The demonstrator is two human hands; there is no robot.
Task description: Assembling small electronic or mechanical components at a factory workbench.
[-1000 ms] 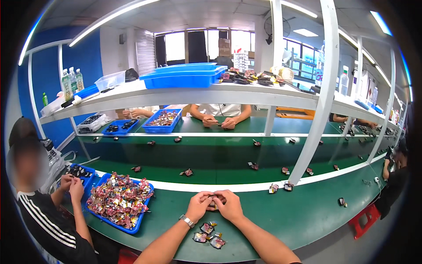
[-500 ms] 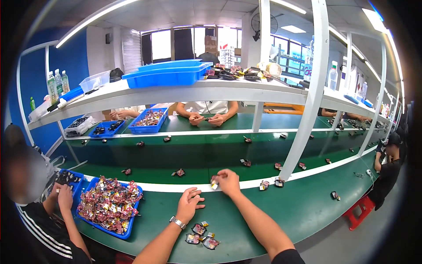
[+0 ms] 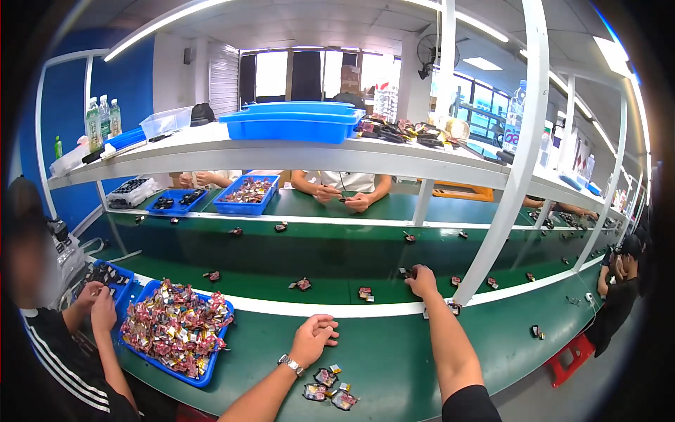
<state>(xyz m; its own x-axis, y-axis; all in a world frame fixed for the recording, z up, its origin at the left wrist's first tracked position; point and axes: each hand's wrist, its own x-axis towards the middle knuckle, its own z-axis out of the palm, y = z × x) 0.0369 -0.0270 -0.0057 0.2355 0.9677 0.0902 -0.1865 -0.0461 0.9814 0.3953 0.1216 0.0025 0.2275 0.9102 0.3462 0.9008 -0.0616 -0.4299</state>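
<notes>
My right hand [image 3: 422, 283] reaches over the white rail to the green belt. Its fingers close on the edge of a small electronic part [image 3: 403, 272], dark with a pale patch; whether it is lifted cannot be seen. A similar part, reddish with pale tabs [image 3: 366, 293], lies on the belt to the left of that hand. My left hand [image 3: 314, 340], with a metal watch at the wrist, hovers over the green table, fingers loosely bent and holding nothing. Several like parts [image 3: 325, 377] form a small group beside the left wrist.
A blue tray [image 3: 204, 380] heaped with reddish parts stands at the left, next to a co-worker's hands [image 3: 98, 302]. A white post [image 3: 503, 190] rises at the right from the rail [image 3: 337, 310]. More parts [image 3: 300, 284] lie along the belt. Overhead runs a shelf [image 3: 295, 158].
My right hand has let go of the part it held, which now lies on the belt, and has moved right to another. The left hand's fingers have curled in. The view has shifted slightly.
</notes>
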